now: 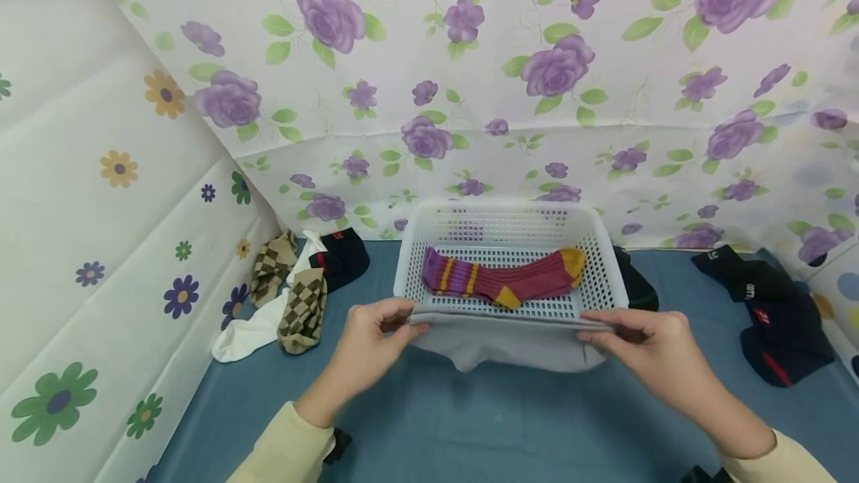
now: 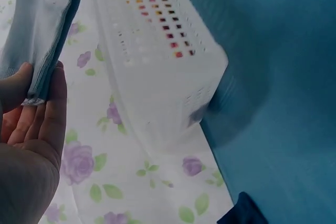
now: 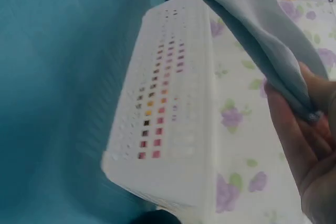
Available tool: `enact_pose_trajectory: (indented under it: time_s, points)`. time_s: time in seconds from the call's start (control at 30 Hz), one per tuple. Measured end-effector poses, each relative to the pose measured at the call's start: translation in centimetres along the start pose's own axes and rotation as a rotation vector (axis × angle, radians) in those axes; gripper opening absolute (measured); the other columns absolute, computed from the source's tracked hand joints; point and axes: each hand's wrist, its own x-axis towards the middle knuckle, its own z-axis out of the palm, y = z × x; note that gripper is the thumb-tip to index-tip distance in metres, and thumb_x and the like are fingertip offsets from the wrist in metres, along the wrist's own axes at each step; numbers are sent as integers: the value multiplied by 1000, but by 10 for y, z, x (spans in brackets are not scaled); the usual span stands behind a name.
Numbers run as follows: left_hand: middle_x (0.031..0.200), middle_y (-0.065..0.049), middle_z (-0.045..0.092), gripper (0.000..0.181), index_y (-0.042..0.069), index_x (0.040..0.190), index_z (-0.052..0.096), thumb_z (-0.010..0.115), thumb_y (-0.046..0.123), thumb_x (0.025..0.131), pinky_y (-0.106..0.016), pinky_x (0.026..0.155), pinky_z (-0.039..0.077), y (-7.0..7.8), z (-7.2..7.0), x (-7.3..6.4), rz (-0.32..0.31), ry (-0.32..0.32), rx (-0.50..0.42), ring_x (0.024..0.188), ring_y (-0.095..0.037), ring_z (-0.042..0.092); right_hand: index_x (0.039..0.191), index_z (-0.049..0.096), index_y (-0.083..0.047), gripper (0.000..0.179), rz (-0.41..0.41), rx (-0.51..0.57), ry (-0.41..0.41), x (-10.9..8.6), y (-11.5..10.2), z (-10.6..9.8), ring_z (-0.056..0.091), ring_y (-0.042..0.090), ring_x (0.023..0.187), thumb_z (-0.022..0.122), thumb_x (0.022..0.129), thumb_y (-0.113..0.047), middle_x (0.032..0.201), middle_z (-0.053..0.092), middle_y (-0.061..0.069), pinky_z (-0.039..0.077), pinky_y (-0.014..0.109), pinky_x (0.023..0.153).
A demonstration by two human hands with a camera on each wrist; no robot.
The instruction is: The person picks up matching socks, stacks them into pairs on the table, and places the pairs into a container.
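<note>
A pair of light grey socks, lying one along the other, is stretched level between my two hands. My left hand pinches the left end between thumb and fingers; in the left wrist view ribbed knit shows at that end of the socks. At the other end, my right hand pinches the socks with thumb and fingers. They hang in front of a white perforated basket, overlapping its near rim in the head view. Inside the basket lies a maroon pair of socks with purple-and-yellow stripes and mustard toes.
Left of the basket lie checkered socks, white socks and dark socks. A dark item sits against the basket's right side. More dark socks lie far right on the blue cloth. Flowered sheeting stands behind.
</note>
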Motion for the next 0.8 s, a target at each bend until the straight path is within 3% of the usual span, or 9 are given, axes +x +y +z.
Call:
enact_pose_trajectory:
  time_s: [0.13, 0.23, 0.43, 0.53, 0.67, 0.8]
  points:
    - [92, 4, 72, 19, 22, 101, 71, 70, 13, 84, -23, 64, 55, 3, -5, 11, 11, -17, 13, 77, -6, 68, 97, 73, -24, 18, -17, -83, 87, 11, 1, -4, 67, -1, 69, 74, 79, -21, 90, 73, -3, 52, 15, 55]
    - [92, 7, 72, 18, 26, 101, 70, 68, 16, 86, -23, 61, 53, 6, -8, 19, 16, -44, 24, 74, -4, 67, 97, 70, -26, 17, -15, -106, 101, 18, 3, -6, 67, 0, 68, 72, 81, -20, 91, 72, -4, 52, 16, 54]
    - [92, 7, 72, 17, 26, 102, 69, 67, 19, 87, -24, 61, 54, 12, -10, 37, -7, -54, 4, 73, -7, 68, 105, 58, -24, 12, 41, -59, 49, 31, 6, -6, 66, 4, 74, 58, 93, -28, 100, 69, -4, 51, 18, 58]
    - [93, 6, 71, 19, 25, 105, 68, 68, 20, 87, -23, 65, 55, 13, -10, 44, -32, -47, -12, 75, -7, 68, 110, 54, -21, 17, 46, -33, 37, 37, 7, -5, 60, 6, 62, 54, 95, -27, 97, 71, 0, 43, 22, 48]
    - [95, 2, 70, 31, 21, 115, 58, 68, 19, 86, -24, 69, 55, 12, -9, 50, -52, -26, -53, 80, -8, 67, 116, 54, -23, 24, -13, -39, 32, 42, 10, -3, 53, 7, 53, 58, 93, -19, 101, 70, 1, 38, 23, 43]
    - [95, -2, 70, 34, 16, 113, 47, 68, 16, 86, -26, 72, 55, 12, -8, 54, -49, -12, -68, 81, -11, 68, 108, 60, -26, 24, -74, -49, 6, 44, 14, -3, 56, 1, 61, 61, 90, -10, 108, 67, -2, 42, 21, 47]
